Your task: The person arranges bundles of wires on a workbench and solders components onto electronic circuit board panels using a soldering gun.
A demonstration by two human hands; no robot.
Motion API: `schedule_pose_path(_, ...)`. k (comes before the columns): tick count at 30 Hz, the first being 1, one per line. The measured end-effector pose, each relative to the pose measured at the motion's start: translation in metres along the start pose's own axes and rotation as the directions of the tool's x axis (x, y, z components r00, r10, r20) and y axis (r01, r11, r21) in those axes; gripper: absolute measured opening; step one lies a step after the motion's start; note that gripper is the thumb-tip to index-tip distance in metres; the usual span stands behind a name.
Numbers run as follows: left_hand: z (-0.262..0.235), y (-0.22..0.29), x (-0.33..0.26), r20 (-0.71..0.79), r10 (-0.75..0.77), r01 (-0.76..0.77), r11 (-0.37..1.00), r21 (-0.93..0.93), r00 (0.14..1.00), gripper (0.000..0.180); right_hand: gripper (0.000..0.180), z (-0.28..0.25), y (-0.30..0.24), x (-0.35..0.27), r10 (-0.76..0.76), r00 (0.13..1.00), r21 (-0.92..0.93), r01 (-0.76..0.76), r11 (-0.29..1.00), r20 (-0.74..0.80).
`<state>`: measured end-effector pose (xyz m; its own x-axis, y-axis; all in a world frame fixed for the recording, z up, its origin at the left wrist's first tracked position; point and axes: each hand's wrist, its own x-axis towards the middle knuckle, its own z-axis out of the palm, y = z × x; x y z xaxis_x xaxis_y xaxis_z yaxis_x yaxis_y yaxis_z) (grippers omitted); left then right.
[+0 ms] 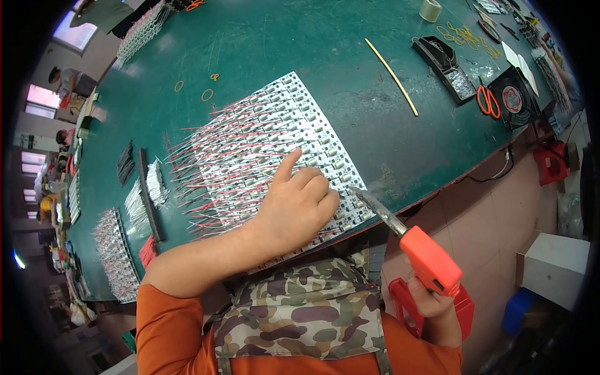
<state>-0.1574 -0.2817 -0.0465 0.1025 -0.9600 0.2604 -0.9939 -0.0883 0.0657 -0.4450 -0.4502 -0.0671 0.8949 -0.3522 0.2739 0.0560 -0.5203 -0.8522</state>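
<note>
A panel of small white circuit boards point(306, 109) lies on the green table in front of me, with rows of metal parts on it. Red and white wires point(187, 169) stick out from its left side. My left hand point(297, 209) rests over the panel's lower right, its little finger raised and the other fingers bent in a pinch; what they hold is hidden. In my right hand point(431, 300) is a red soldering gun point(431, 259), gripped by its handle. Its metal tip touches or hovers just above the panel's right edge, close to my left fingertips.
Left of the panel lie bundles of white wires point(137, 206), a dark bar point(149, 194) and another wired panel point(115, 256). A yellow stick point(392, 78), black tray point(445, 69), orange-handled scissors point(487, 101) and black fan point(514, 99) are at the right. Other people sit far left.
</note>
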Motion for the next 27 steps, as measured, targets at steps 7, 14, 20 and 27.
schedule_pose_path(7,0.003,0.002,0.001,-0.051,0.002,-0.002,1.0,0.006,0.999,0.012,0.053,-0.001,0.005,-0.01,0.064,0.998,0.002,-0.064,0.998,0.019)
schedule_pose_path(14,0.002,0.004,0.002,-0.132,-0.018,0.018,1.0,-0.001,0.991,0.01,0.048,-0.003,-0.002,-0.01,0.092,0.996,0.101,-0.091,0.991,-0.009)
schedule_pose_path(20,-0.005,0.017,-0.001,-0.039,0.008,-0.009,0.999,-0.046,0.999,0.019,0.046,-0.006,-0.001,-0.016,0.047,0.998,0.077,-0.05,0.996,0.042)
schedule_pose_path(27,0.0,0.018,-0.003,-0.027,0.013,-0.014,1.0,-0.027,1.0,0.018,0.056,0.001,-0.006,-0.004,-0.044,0.999,0.157,0.04,0.987,0.022)
